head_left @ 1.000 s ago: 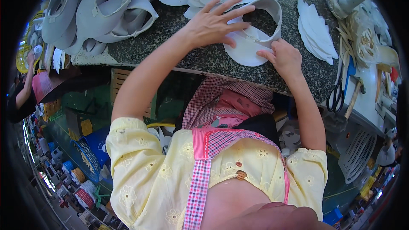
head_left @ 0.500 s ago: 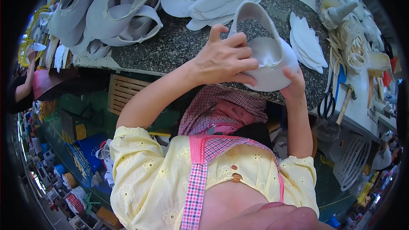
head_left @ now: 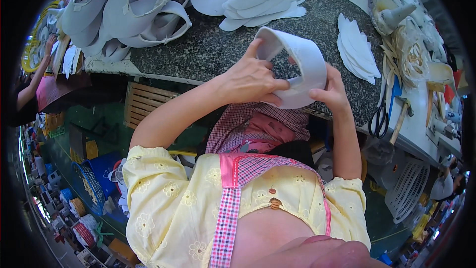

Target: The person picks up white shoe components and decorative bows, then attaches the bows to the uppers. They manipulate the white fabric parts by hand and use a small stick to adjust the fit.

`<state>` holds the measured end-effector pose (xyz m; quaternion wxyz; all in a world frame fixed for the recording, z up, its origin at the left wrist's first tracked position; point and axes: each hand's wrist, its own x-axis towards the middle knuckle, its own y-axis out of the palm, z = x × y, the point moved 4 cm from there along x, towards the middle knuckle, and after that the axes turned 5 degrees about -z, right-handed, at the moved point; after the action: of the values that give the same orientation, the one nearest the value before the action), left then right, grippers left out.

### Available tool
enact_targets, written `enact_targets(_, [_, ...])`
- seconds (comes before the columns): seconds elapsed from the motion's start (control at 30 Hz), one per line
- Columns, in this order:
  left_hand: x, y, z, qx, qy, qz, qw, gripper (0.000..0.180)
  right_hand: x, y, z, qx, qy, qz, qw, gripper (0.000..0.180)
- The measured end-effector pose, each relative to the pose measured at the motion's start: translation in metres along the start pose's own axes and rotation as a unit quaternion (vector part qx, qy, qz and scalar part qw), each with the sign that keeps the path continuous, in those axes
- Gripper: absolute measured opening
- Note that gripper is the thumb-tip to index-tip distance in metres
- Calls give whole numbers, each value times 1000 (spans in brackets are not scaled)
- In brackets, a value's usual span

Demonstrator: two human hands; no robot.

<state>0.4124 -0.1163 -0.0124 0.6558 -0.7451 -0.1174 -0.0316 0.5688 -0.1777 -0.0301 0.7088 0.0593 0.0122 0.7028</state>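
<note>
Between my hands, above the near edge of the table, a white sun visor [head_left: 313, 58] is tilted so that its band opening faces left. My left hand [head_left: 255, 80] grips its left side, with fingers reaching into the opening. From the right, my right hand [head_left: 332, 89] grips the curved outer side, its thumb on the near face; some of its fingers are hidden behind the visor. A stack of white crescent-shaped pieces [head_left: 356, 52] lies right of the visor. Beyond my hands is another stack of white curved pieces [head_left: 265, 0].
White visors [head_left: 141, 15] are heaped at the far left of the speckled table [head_left: 208, 52]. Black-handled scissors [head_left: 380, 120] and a hammer [head_left: 399, 123] lie at the right. A slatted wooden crate [head_left: 146, 103] is below the table's left side. A co-worker's arm [head_left: 35, 82] shows at the far left.
The visor has turned in my hands; its opening now faces left and its outer curve faces right. My right hand has shifted left and up along it. The co-worker's hand has moved up.
</note>
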Motion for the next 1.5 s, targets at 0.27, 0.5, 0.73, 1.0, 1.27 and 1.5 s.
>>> enact_targets(0.27, [-24,-61,16,-26,23,-347,937,32,-5,-8,4,48,19,-87,995,44])
enact_targets(0.5, [-8,46,-11,-943,-4,68,326,107,-6,3,-12,190,112,74,972,47])
enact_targets(0.73, [-7,26,3,-902,-90,-39,420,71,-11,9,-21,258,76,78,960,38])
enact_targets(1.0, [-8,43,9,-940,-80,-30,330,61,-14,5,-34,108,179,40,977,37])
enact_targets(1.27, [-8,42,2,-944,-83,20,317,59,-21,13,-33,191,185,64,962,35])
enact_targets(1.5, [12,24,31,-416,-245,67,873,22,-23,0,-19,-308,-12,-156,939,19])
